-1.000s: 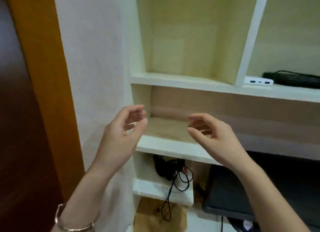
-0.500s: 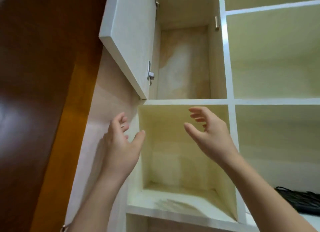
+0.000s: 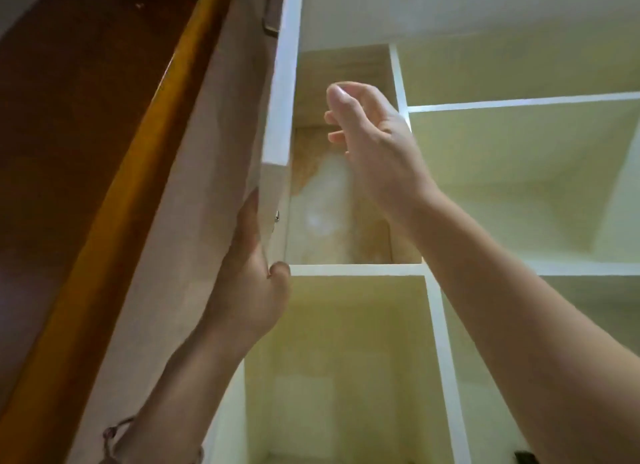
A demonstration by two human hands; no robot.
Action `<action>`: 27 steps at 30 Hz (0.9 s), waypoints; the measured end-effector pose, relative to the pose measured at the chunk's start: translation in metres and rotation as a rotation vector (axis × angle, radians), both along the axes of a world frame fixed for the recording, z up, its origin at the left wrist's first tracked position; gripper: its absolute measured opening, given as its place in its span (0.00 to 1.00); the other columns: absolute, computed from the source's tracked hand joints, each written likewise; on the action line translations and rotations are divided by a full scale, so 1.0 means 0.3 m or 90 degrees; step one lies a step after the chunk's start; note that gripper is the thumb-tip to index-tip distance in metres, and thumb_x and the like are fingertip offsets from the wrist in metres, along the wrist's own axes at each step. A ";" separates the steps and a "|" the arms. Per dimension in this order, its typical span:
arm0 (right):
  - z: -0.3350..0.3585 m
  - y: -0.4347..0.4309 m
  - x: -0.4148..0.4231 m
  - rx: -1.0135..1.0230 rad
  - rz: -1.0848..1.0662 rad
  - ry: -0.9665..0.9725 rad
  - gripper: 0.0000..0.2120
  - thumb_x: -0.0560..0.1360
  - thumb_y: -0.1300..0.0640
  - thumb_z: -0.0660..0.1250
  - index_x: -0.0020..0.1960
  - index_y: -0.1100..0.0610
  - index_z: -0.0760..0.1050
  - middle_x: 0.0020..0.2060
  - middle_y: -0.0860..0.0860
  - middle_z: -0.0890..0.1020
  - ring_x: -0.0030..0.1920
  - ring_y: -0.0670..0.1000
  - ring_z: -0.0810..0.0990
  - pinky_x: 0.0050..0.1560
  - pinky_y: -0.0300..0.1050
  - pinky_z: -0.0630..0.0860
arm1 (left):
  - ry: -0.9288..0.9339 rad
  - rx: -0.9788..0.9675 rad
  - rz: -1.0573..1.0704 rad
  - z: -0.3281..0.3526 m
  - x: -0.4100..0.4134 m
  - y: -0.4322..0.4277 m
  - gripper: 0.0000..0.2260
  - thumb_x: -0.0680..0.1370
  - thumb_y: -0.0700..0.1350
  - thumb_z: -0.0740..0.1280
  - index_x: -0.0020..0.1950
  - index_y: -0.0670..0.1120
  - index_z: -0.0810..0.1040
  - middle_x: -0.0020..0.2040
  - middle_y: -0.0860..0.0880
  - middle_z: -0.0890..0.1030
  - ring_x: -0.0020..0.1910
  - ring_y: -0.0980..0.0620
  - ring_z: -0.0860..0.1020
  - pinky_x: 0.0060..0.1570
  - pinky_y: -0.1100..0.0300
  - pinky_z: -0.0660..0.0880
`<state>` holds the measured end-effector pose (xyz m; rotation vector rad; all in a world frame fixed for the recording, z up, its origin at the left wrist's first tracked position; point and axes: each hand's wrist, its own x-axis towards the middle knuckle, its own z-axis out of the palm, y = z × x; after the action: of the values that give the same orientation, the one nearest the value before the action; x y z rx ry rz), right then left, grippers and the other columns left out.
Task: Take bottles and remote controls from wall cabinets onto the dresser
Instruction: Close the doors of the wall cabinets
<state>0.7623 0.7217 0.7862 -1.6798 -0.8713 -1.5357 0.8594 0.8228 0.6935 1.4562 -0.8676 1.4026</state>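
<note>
Left hand (image 3: 249,283) on open cabinet door (image 3: 277,93)

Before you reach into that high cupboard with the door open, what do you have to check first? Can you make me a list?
1. White cabinet door swung open and out of the way: ok; the left hand grips its lower corner.
2. Right hand free to grab something: ok; it is raised at the opening, fingers loosely curled, holding nothing.
3. Bottle or remote control inside the open wood-lined upper compartment: cannot tell; only a blurry pale patch shows on the back wall.
4. Square pale yellow cubby below: not ok; no bottle or remote shows in the part in view.
5. Path for the right hand into the opening: ok; nothing blocks it.
</note>
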 end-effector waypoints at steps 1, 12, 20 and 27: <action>0.007 -0.004 -0.002 0.000 -0.006 0.003 0.19 0.76 0.44 0.59 0.64 0.50 0.70 0.45 0.44 0.77 0.49 0.47 0.78 0.46 0.38 0.69 | -0.009 0.048 0.034 -0.004 -0.005 -0.024 0.35 0.74 0.31 0.59 0.77 0.50 0.51 0.73 0.56 0.61 0.72 0.52 0.63 0.64 0.76 0.57; 0.011 -0.219 0.098 0.094 -0.278 -0.061 0.28 0.74 0.56 0.63 0.73 0.51 0.60 0.66 0.52 0.74 0.64 0.52 0.73 0.65 0.53 0.71 | -0.018 0.259 0.206 0.045 0.039 -0.123 0.36 0.71 0.37 0.53 0.77 0.55 0.47 0.78 0.56 0.49 0.77 0.57 0.50 0.76 0.58 0.46; -0.042 -0.393 0.241 0.174 -0.455 0.063 0.36 0.74 0.38 0.60 0.75 0.55 0.53 0.71 0.53 0.66 0.70 0.55 0.66 0.66 0.56 0.66 | 0.034 0.347 0.395 0.070 0.085 -0.220 0.37 0.74 0.34 0.54 0.77 0.54 0.39 0.79 0.52 0.41 0.78 0.54 0.44 0.76 0.55 0.44; -0.047 -0.421 0.298 0.178 -0.465 0.126 0.31 0.75 0.36 0.55 0.69 0.56 0.61 0.66 0.53 0.73 0.66 0.57 0.71 0.60 0.56 0.69 | 0.054 0.354 0.433 0.072 0.111 -0.247 0.37 0.75 0.34 0.55 0.77 0.54 0.40 0.79 0.52 0.41 0.78 0.53 0.44 0.76 0.54 0.44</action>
<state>0.8518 0.5955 0.7722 -1.9953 0.0977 -1.7907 0.8926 0.7487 0.7150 2.3785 -0.7719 1.6290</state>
